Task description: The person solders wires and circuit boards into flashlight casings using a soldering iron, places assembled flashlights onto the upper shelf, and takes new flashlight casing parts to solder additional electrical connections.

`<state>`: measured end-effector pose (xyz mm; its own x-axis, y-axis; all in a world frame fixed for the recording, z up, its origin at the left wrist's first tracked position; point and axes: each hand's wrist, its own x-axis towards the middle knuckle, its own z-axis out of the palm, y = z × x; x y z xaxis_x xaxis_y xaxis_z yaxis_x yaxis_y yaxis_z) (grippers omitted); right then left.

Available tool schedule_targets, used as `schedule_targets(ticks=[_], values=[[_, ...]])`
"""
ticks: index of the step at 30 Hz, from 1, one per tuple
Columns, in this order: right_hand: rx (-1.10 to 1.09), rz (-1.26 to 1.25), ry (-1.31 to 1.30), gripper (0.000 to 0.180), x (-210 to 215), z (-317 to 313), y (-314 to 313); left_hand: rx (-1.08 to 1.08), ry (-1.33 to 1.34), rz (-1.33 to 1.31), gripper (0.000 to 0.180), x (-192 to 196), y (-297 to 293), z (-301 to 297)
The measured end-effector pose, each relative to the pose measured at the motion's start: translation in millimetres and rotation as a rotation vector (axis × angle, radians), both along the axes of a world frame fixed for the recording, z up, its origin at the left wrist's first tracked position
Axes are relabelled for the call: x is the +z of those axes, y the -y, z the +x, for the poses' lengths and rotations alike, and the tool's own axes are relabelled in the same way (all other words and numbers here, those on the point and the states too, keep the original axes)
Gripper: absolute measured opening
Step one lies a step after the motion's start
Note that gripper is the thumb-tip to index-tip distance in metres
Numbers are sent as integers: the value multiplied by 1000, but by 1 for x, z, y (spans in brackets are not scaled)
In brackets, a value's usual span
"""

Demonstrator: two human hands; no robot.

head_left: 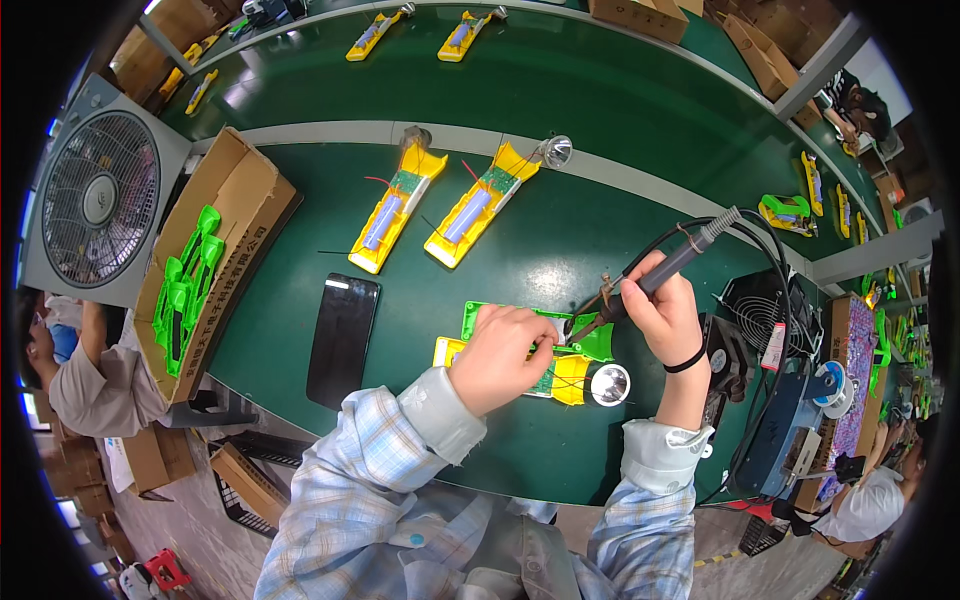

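My right hand [662, 305] is wrapped round the grey handle of a soldering iron [690, 252]. The iron's tip points down and left into a green plastic housing half [597, 343]. Over that housing my left hand [503, 352] is closed in a pinch; what its fingers hold, if anything, is hidden. Just in front lies a yellow flashlight half [570, 388], partly under my left hand, with a circuit board and a round silver reflector [610, 384] at its right end.
Two opened yellow flashlights [385, 220] [475, 212] lie behind, beyond a black phone [343, 340]. At left stand a cardboard box [262, 215] of green parts and a fan [100, 200]. At right are a blue soldering station [782, 425], a solder spool [832, 388] and looping cables.
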<state>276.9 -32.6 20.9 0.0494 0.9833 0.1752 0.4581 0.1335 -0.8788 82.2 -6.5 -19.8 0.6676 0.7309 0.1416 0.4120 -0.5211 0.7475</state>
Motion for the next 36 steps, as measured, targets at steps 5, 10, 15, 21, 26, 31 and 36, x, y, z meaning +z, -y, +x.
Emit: schedule_targets(ticks=[5, 10, 15, 21, 26, 31, 36], values=[[-9, -1, -25, 15, 1, 0, 0, -1, 5, -7, 8, 2, 0, 1], [-6, 69, 0, 14, -1, 3, 1, -9, -4, -10, 8, 2, 0, 1], [-19, 44, -12, 14, 0, 2, 2, -3, -1, -10, 8, -1, -1, -1], [-13, 28, -22, 14, 2, 1, 2, -3, 9, -15, 8, 1, 0, 1], [1, 29, -16, 14, 1, 0, 1, 2, 7, -12, 8, 0, 1, 1], [-49, -35, -117, 13, 3, 6, 7, 9, 8, 7, 9, -2, 1, 1], [-115, 56, -107, 12, 9, 13, 11, 13, -5, 13, 9, -2, 0, 1]])
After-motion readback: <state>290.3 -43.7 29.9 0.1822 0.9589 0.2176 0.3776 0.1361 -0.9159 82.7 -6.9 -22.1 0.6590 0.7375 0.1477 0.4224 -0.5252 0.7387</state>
